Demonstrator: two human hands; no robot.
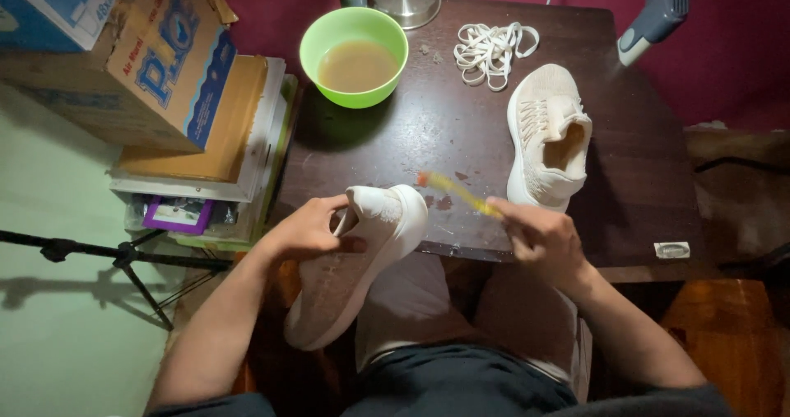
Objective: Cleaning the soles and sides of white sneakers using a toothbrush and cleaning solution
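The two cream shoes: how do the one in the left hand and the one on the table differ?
The held shoe is gripped at its heel by the left hand, tilted over the lap; the table shoe rests flat on the dark table, untouched. The held shoe shows its side and sole; the table shoe shows its opening from above. The right hand points a yellow brush toward the held shoe only. Both are cream knit and laceless.

A round green plastic bowl (354, 55) of brownish liquid stood near a loose heap of white laces (492, 51); a cardboard box (144, 63) lay on stacked books.
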